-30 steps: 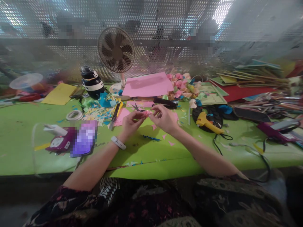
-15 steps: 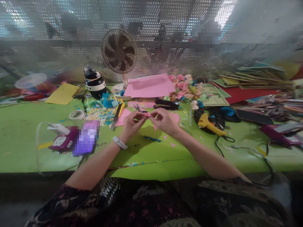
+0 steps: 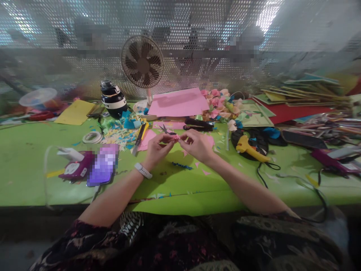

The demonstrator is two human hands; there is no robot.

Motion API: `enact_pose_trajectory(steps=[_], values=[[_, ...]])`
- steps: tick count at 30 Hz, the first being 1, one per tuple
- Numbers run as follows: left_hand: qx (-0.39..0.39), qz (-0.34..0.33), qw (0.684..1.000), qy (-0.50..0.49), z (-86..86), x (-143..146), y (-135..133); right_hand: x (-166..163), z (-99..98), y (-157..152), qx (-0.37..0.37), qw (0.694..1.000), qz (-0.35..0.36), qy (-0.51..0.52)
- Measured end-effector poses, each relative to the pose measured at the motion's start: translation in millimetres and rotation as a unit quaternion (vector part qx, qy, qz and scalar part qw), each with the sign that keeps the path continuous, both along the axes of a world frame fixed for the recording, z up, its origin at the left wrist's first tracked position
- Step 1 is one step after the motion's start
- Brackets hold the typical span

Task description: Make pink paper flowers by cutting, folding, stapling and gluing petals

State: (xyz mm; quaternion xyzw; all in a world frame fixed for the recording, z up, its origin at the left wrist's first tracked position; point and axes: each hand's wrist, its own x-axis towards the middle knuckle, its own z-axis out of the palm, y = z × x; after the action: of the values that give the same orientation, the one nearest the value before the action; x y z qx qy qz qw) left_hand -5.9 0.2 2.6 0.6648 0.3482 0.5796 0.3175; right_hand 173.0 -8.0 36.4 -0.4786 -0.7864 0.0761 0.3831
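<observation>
A small pink paper piece (image 3: 176, 138) sits just above the middle of the frame, pinched from both sides over the green table (image 3: 25, 158). The left hand (image 3: 156, 148) grips its left end with thumb and fingertips closed on it, and the right hand (image 3: 197, 145) does the same at its right end, so the two hands meet at the paper. A white wristband (image 3: 143, 170) circles the left wrist. Just behind the hands lie small scissors (image 3: 166, 130), a black stapler (image 3: 198, 124) and a yellow utility knife (image 3: 139, 137). Pink scraps (image 3: 205, 172) and a blue strip (image 3: 182, 165) lie on the table below the hands. To the right rests a yellow glue gun (image 3: 249, 148). Further up stand a large pink sheet (image 3: 177, 101), a heap of paper flowers (image 3: 218, 101) and a small fan (image 3: 142, 62). A roll of tape (image 3: 92, 137) lies at the left.
</observation>
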Motion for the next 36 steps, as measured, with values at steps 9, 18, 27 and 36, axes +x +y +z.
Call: enact_pose_trajectory(steps=[9, 18, 27, 36], values=[[-0.025, 0.0, 1.0, 0.0, -2.3, -2.0, 0.5, 0.9, 2.9, -0.9, -0.013, 1.0, -0.008, 0.004], [-0.058, -0.003, 0.998, -0.01, 0.2, -3.7, 0.9, 2.8, -6.0, 5.6, 0.191, 0.98, 0.024, -0.042], [-0.043, -0.021, 0.999, -0.007, -0.3, -3.1, 0.8, 3.2, -9.9, 7.9, 0.19, 0.98, 0.038, -0.049], [-0.038, -0.02, 0.999, -0.015, 0.2, -2.4, -0.5, 5.6, -12.1, 10.5, 0.175, 0.981, 0.061, -0.051]])
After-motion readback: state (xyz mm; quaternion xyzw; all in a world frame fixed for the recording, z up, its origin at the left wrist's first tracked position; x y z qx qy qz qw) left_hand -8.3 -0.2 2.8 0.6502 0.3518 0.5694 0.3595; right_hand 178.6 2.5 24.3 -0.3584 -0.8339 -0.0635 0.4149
